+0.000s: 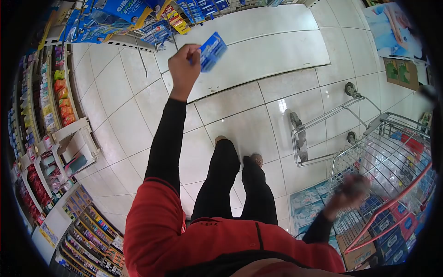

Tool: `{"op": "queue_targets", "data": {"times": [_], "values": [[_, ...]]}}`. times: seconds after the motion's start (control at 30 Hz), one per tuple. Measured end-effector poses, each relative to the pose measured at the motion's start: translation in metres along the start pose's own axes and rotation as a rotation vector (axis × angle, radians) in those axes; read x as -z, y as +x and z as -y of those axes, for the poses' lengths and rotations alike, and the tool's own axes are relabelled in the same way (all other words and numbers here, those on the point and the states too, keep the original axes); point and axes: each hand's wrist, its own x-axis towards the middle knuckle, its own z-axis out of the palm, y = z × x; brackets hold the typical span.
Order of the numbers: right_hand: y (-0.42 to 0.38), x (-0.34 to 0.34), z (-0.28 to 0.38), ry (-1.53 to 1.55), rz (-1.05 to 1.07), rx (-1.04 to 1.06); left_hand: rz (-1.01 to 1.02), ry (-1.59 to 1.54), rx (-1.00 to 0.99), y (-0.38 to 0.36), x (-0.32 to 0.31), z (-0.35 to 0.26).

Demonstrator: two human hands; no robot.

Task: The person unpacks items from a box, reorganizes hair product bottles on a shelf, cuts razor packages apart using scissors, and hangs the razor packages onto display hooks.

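My left hand (184, 67) is raised in front of the hanging packs, its fingers closed on the edge of a small blue pack (212, 51) with white lettering. Below the pack lies a white shelf base. Over at the lower right, my right hand (348, 191) is beside the wire side of a shopping cart (392, 152). That hand is smeared by motion, so its fingers and anything in them cannot be made out.
Blue and yellow packs (122, 14) hang on hooks at the top left. Metal prongs (141, 53) stick out below them. Stocked shelves (60, 99) line the left side. The cart holds plastic-wrapped goods. Teal packs (307, 207) and a carton (355, 249) are at the lower right.
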Motion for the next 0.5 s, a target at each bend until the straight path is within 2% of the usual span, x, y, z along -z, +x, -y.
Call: {"op": "queue_targets", "data": {"times": [0.03,0.07,0.13,0.17,0.23,0.4,0.5], "values": [[0.001,-0.026,-0.021,-0.215,0.287,0.423,0.004,-0.042,0.046,-0.009,0.01,-0.01],[-0.016,-0.058,-0.033,-0.15,0.355,-0.148,-0.002,-0.11,0.09,-0.018,0.018,-0.011],[-0.026,-0.125,-0.045,-0.172,0.578,-0.236,0.017,-0.283,0.202,-0.035,0.037,-0.017],[-0.037,-0.154,-0.077,-0.213,0.634,-0.07,0.016,-0.283,0.205,-0.048,0.045,-0.017],[-0.051,-0.214,-0.108,-0.404,0.739,-0.117,0.006,-0.524,0.397,-0.073,0.052,-0.011],[-0.061,-0.355,-0.162,-0.317,0.874,0.16,-0.064,-0.678,0.643,-0.128,0.046,0.001],[-0.058,-0.415,-0.171,-0.357,0.906,0.322,-0.111,-0.738,0.686,-0.147,0.029,0.021]]}}
